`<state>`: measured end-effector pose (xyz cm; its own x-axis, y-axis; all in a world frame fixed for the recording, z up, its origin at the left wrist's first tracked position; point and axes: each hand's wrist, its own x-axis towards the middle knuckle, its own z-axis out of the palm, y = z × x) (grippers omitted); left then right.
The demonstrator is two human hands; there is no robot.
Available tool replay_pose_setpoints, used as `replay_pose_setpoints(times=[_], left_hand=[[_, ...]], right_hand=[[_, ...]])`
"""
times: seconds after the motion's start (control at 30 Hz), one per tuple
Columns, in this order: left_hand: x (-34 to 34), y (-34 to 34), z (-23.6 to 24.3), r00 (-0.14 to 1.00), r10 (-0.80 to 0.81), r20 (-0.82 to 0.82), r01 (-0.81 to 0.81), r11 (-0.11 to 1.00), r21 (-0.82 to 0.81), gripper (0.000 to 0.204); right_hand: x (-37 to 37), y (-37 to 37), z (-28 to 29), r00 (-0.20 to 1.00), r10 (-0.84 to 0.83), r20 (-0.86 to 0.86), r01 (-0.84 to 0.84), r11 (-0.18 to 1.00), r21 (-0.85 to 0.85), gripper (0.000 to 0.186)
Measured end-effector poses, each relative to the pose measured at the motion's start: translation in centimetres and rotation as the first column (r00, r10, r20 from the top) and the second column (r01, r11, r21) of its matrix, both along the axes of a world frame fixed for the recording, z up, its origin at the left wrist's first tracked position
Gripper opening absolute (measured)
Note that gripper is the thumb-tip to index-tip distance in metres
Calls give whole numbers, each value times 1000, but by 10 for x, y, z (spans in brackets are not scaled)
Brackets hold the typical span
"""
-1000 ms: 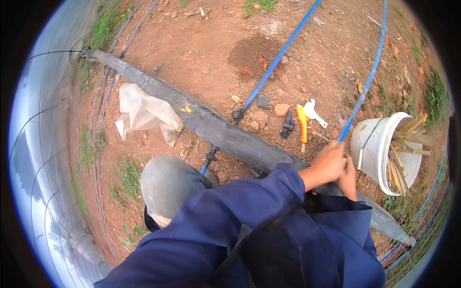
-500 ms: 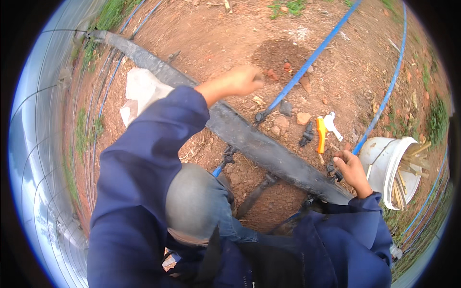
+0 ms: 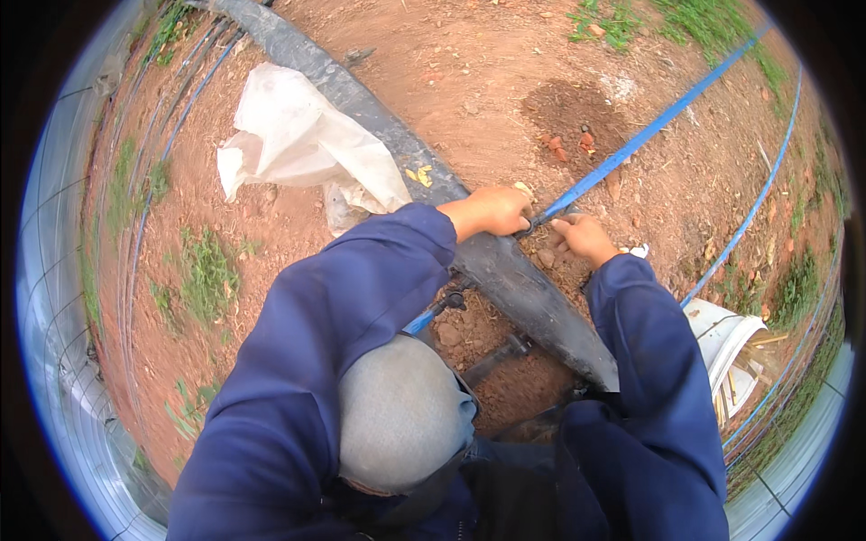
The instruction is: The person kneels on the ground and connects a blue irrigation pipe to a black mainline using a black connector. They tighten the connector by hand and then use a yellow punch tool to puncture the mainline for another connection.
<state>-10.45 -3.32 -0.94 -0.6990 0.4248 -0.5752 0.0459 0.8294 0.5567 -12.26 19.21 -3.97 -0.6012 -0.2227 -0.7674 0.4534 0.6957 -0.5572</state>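
Note:
My left hand [image 3: 502,211] is closed at a small black hose connector [image 3: 526,231] on the far side of a wide black flat hose [image 3: 532,293]. A flat blue drip tape [image 3: 622,153] runs from that connector toward the upper right. Fingers pinched, my right hand [image 3: 586,238] is at the tape's near end, close beside the left. Its fingertips partly cover the joint, so the exact grip is hard to see. A small white piece [image 3: 640,251] shows next to my right sleeve.
A crumpled whitish plastic sheet [image 3: 298,135] lies left of the hose. A white bucket [image 3: 717,338] with wooden sticks lies tipped at the right. Another blue tape [image 3: 749,221] crosses the soil there. My grey-covered knee [image 3: 401,415] is near a second black connector [image 3: 451,298].
My left hand has moved right and closed at the connector. My right hand has come up and left to the blue tape's end. The yellow-handled tool is out of sight, and the view has shifted.

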Motion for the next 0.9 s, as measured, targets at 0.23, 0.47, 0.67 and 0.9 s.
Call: replay_pose_setpoints(times=[0.23, 0.47, 0.67, 0.9], left_hand=[[8, -7, -2, 999, -8, -47, 9, 1000, 21, 38], [8, -5, 3, 998, 28, -63, -26, 999, 21, 35], [8, -18, 10, 997, -42, -66, 43, 999, 12, 34], [19, -25, 17, 990, 15, -142, -12, 1000, 26, 29]], right_hand=[[-12, 15, 18, 829, 496, -259, -463, 868, 182, 27], [1, 99, 38, 730, 666, -151, -450, 635, 628, 37], [28, 109, 36, 819, 550, -164, -329, 684, 651, 56], [29, 112, 33, 319, 695, -644, -585, 679, 444, 31]])
